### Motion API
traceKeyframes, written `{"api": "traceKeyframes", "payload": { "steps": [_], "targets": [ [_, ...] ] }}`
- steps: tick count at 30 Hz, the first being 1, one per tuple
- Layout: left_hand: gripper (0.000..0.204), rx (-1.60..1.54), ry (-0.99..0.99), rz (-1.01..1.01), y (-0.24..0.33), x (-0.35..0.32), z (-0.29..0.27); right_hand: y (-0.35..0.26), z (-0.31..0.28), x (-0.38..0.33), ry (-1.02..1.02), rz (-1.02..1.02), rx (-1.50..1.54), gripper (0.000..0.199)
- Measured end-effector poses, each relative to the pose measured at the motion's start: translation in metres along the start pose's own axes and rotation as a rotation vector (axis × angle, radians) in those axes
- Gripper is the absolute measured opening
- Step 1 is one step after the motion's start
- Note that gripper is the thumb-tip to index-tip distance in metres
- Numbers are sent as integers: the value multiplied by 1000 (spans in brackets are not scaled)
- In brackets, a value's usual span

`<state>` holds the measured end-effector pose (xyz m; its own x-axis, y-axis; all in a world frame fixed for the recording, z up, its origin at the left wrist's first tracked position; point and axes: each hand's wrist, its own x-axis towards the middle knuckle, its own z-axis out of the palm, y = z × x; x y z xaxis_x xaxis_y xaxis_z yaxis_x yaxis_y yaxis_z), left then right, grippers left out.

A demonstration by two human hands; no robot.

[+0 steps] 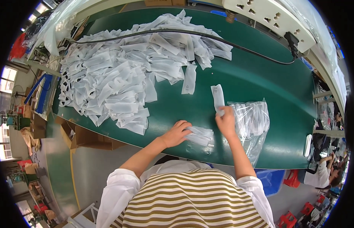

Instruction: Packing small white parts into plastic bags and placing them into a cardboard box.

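My right hand [225, 121] is closed on the lower end of a narrow, translucent white pouch [218, 97], which points away from me over the green table. To its left, my left hand [176, 134] has its fingers curled over the left end of a small stack of similar pouches [200, 136] near the table's front edge. Just right of my right hand lies a clear plastic bag [256, 146] with several white pouches [252, 118] inside. One loose pouch [189, 79] rests beside the big pile of pouches [108, 76] at the left and back.
A black cable [161, 31] runs above the pile to a plug in a white power strip [272, 19] at the back right. A white, elongated object [307, 145] lies by the table's right edge. Below the table stand an open cardboard box [93, 138] and a blue bin [270, 180].
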<state>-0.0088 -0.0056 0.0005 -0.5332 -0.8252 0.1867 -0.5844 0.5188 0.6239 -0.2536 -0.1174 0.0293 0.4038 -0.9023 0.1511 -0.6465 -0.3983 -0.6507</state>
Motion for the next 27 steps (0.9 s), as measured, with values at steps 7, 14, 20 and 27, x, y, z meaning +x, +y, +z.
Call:
{"api": "traceKeyframes", "payload": {
  "steps": [7, 14, 20, 27],
  "targets": [
    [52, -141, 13, -118, 10, 3, 2, 35, 33, -4, 51, 369, -174, 25],
    [58, 165, 99, -39, 29, 16, -27, 2, 40, -46, -109, 119, 23, 23],
    [57, -3, 19, -25, 10, 5, -8, -14, 16, -27, -444, -131, -73, 29],
    [57, -28, 37, -77, 15, -2, 2, -31, 2, 141, -31, -355, -41, 29]
  ]
}}
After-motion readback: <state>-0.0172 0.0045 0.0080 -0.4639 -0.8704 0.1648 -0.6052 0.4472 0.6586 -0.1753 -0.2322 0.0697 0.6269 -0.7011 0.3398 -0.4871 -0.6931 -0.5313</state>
